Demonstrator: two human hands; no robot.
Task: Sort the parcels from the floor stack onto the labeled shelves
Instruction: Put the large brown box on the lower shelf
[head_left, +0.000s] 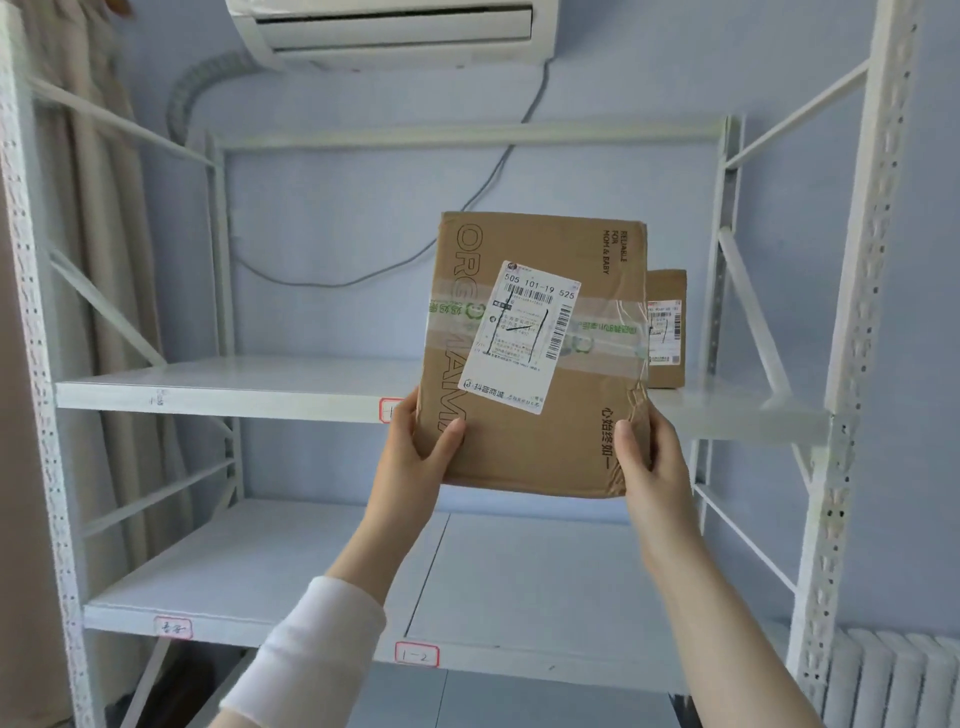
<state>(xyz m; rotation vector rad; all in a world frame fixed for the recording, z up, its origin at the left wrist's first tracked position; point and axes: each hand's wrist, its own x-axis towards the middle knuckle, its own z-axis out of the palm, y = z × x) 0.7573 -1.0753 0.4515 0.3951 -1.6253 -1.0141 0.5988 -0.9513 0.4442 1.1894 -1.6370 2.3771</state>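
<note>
A flat brown cardboard parcel (535, 441) with a white shipping label and clear tape is held upright in front of the white metal shelving. My left hand (410, 452) grips its lower left edge, thumb on the front. At the lower right corner my right hand (652, 467) grips it the same way. A smaller brown parcel (666, 327) stands on the upper shelf (234, 384) behind it, at the right. Red-framed labels mark the shelf edges: one (387, 410) partly hidden by my left hand, one reading "1-2" (416, 654) and a handwritten one (173, 627) on the lower shelf (519, 582).
Perforated white uprights (852, 364) frame the rack on both sides. An air conditioner (395, 31) hangs above on the blue wall, with a cable drooping behind the rack. A beige curtain (109, 208) is at the left, a white radiator (893, 680) at the lower right.
</note>
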